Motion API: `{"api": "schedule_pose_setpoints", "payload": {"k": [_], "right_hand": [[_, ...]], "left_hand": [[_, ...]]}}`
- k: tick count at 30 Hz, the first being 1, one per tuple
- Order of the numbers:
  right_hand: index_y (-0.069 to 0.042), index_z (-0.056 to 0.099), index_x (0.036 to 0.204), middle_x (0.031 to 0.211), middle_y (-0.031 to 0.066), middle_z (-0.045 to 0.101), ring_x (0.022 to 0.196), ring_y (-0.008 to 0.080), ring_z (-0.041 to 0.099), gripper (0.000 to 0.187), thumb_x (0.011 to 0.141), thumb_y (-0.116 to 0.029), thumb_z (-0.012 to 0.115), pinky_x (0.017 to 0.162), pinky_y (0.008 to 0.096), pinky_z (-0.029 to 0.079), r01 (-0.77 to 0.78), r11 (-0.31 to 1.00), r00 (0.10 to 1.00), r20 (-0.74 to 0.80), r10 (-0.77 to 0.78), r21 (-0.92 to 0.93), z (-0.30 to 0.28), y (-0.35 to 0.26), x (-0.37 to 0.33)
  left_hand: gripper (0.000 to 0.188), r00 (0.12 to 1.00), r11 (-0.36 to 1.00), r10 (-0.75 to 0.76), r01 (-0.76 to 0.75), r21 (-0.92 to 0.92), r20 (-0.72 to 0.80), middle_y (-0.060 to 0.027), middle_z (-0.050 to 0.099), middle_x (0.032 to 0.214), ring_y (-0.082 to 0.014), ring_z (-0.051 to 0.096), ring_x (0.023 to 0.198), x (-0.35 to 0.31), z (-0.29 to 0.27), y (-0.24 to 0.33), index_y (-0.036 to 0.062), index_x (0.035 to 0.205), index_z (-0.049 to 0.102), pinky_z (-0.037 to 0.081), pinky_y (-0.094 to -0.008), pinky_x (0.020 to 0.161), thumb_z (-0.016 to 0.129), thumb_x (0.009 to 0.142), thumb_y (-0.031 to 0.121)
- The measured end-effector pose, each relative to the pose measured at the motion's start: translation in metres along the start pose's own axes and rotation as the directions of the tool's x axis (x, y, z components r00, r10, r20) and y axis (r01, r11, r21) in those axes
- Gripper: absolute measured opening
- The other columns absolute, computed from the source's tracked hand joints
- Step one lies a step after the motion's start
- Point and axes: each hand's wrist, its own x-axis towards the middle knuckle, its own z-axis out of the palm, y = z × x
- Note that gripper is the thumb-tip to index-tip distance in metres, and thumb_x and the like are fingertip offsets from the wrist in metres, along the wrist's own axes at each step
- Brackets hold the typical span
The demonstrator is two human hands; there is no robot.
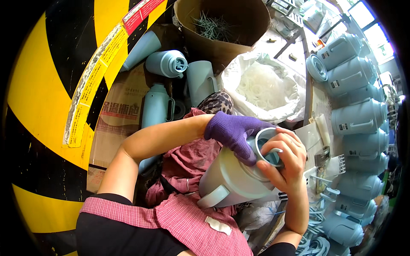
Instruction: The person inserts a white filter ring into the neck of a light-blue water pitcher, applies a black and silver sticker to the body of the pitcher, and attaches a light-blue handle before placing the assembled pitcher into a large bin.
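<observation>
A pale blue-grey thermos jug [232, 177] lies tilted across my lap, its mouth toward the right and its handle [213, 197] toward me. My left hand [237, 132], in a purple knit glove, is closed around the far side of the jug's neck [257, 143]. Bare, my right hand [287, 158] grips the near and right side of the same neck. Its fingers bend over the rim and partly into the opening, and the thumb presses low on the collar. Those fingers partly hide the inside of the mouth.
Several blue jugs [356, 115] line the bench at right, with pale handle-like strips [316, 222] below. Beyond my hands stands a white sack [265, 85] of translucent pieces and a cardboard box [252, 25] of thin sticks. More jugs [156, 106] lie left, beside a yellow-black striped surface [38, 85].
</observation>
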Motion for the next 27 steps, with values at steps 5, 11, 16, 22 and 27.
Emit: {"api": "schedule_pose_setpoints", "payload": {"k": [5,11,16,22,27], "right_hand": [[-0.004,0.065,0.084,0.079,0.0093,0.064,0.074,0.0316,0.067,0.025,0.082,-0.025,0.079,0.079,0.0429,0.056,0.077,0.991,0.996,0.045,-0.073,-0.110,0.002,-0.007,0.015],[-0.005,0.063,0.082,0.076,0.0100,0.059,0.065,0.0301,0.060,0.025,0.082,-0.025,0.079,0.063,0.0399,0.049,0.021,0.998,0.996,0.084,-0.016,-0.054,0.002,-0.010,0.010],[-0.008,0.053,0.067,0.064,0.0064,0.052,0.054,0.0261,0.051,0.027,0.078,-0.017,0.076,0.053,0.0382,0.040,0.123,0.990,0.982,0.149,-0.112,-0.070,0.000,0.001,0.003],[-0.001,0.068,0.091,0.092,0.0134,0.068,0.088,0.0304,0.066,0.032,0.090,-0.033,0.074,0.085,0.0398,0.047,0.397,0.877,0.892,-0.109,-0.438,-0.272,-0.042,0.014,0.075],[0.000,0.064,0.132,0.133,0.0188,0.064,0.129,0.0327,0.057,0.033,0.100,-0.007,0.063,0.113,0.0436,0.041,0.008,0.988,0.768,-0.631,-0.106,-0.156,-0.031,0.048,0.106]], "left_hand": [[0.094,0.994,0.978,-0.083,0.067,-0.199,-0.071,-0.0051,0.061,0.138,-0.0132,0.054,0.127,-0.004,0.010,-0.005,0.0049,0.154,0.044,0.045,-0.0336,0.111,0.089,0.072,0.016],[0.072,0.985,0.967,0.141,-0.159,-0.199,-0.102,-0.0047,0.065,0.124,-0.0118,0.056,0.113,-0.005,0.016,-0.011,0.0051,0.139,0.056,0.049,-0.0316,0.101,0.087,0.076,0.023],[0.073,0.982,0.972,0.080,-0.114,-0.205,-0.169,-0.0057,0.066,0.122,-0.0123,0.057,0.111,0.000,0.025,-0.011,0.0043,0.139,0.056,0.051,-0.0316,0.098,0.088,0.077,0.024],[0.056,0.903,0.887,0.344,-0.224,0.403,-0.256,-0.0063,0.073,0.102,-0.0144,0.066,0.092,-0.001,-0.031,0.072,0.0027,0.121,0.066,0.055,-0.0313,0.084,0.090,0.080,0.031],[0.076,0.525,0.487,0.790,-0.226,0.843,-0.316,-0.0131,0.067,0.129,-0.0301,0.068,0.116,-0.005,-0.178,0.158,0.0071,0.134,0.060,0.056,-0.0411,0.099,0.095,0.072,0.035]]}}
